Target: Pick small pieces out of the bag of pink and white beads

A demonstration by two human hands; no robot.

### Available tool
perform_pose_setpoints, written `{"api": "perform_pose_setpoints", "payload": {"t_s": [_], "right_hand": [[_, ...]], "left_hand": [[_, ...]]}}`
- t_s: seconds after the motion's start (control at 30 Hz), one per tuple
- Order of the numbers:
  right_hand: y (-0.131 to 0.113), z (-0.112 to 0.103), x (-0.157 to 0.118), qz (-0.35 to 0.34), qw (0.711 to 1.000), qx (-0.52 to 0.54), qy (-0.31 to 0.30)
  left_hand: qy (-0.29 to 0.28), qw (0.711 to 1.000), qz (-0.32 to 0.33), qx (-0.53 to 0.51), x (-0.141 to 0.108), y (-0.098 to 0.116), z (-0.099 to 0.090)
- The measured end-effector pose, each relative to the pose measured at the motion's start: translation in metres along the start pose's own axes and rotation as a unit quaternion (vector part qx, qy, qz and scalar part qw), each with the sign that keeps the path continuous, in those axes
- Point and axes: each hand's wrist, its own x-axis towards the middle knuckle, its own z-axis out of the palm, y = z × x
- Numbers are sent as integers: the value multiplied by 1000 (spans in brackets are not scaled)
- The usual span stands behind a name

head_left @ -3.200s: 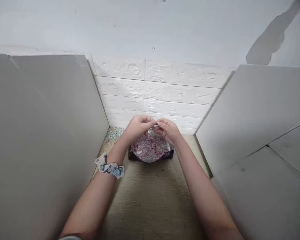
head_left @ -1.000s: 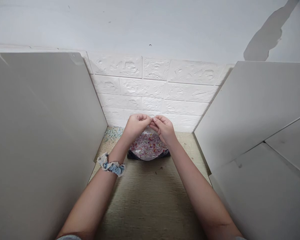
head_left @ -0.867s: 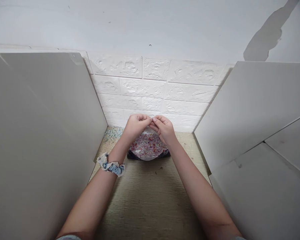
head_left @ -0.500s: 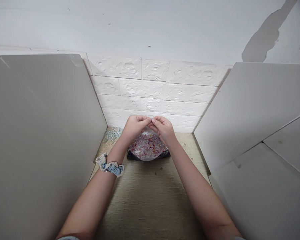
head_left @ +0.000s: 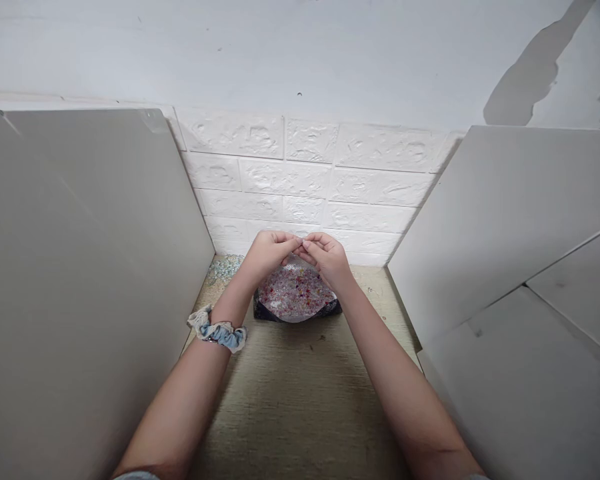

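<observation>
My left hand (head_left: 273, 252) and my right hand (head_left: 326, 255) meet at the fingertips, thumbs pinched against the index fingers. What they pinch, if anything, is too small to make out. Just beneath them lies a dark-edged bag (head_left: 265, 312), its mouth wide, full of small pink, white, red and yellow beads (head_left: 296, 292). Its far side is partly hidden behind my hands. Around my left wrist is a blue and white scrunchie (head_left: 219, 332).
A pile of pale blue-green bits (head_left: 225, 268) lies at the back left of the wooden tabletop (head_left: 300, 393). Grey panels stand at the left (head_left: 90, 267) and right (head_left: 500, 220). Behind is a white brick-patterned wall (head_left: 305, 180). A few specks dot the wood.
My left forearm and the scrunchie have shifted very slightly left. Both hands keep their fingertip pinch above the beads.
</observation>
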Motion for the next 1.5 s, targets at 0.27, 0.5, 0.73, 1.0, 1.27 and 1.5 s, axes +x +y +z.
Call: {"api": "perform_pose_setpoints", "payload": {"t_s": [0.27, 0.5, 0.73, 1.0, 1.27, 1.5], "right_hand": [[-3, -3, -2, -19, 999, -47, -8], [-4, -2, -3, -19, 997, -72, -11], [-9, -2, -7, -10, 992, -123, -28], [-7, -5, -3, -8, 994, -101, -35], [2, 2, -1, 20, 992, 123, 7], [17, 8, 0, 46, 979, 201, 3]], "left_hand": [[-29, 1000, -7, -6, 3, -3, -1], [-16, 999, -4, -49, 2, -2, 3], [-24, 996, -50, -66, -1, 4, 0], [-86, 995, -32, -32, -1, 2, -2], [-64, 998, -22, -5, -3, 5, -1], [-47, 998, -14, 30, -5, 8, 2]]}}
